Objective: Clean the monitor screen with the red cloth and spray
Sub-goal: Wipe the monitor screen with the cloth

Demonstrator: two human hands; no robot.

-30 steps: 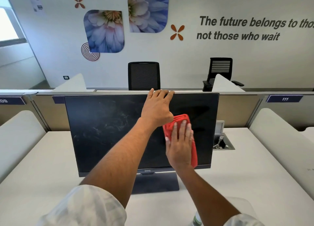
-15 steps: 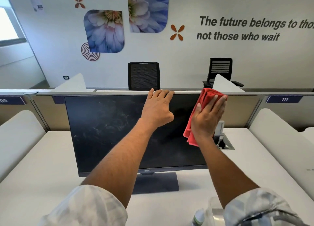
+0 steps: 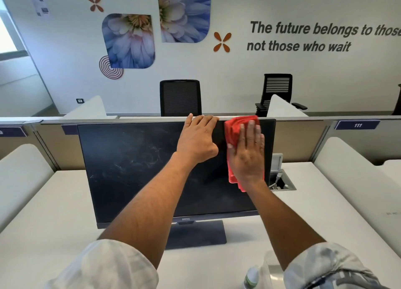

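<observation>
A dark monitor stands on the white desk, its screen smeared with faint streaks on the left half. My left hand grips the monitor's top edge near the middle. My right hand lies flat on the red cloth, pressing it against the upper right part of the screen. The cloth's top reaches the monitor's upper edge and its lower end hangs below my wrist. The spray bottle with a green label shows at the bottom edge, near my right sleeve.
The white desk stretches to both sides, with curved white dividers left and right. A cable hatch sits behind the monitor's right side. A low partition runs behind the monitor, and two black office chairs stand beyond it.
My right hand went from mid-screen up to the top right corner with the cloth, then came back left and flattened on the upper right screen. My left hand stayed on the top edge.
</observation>
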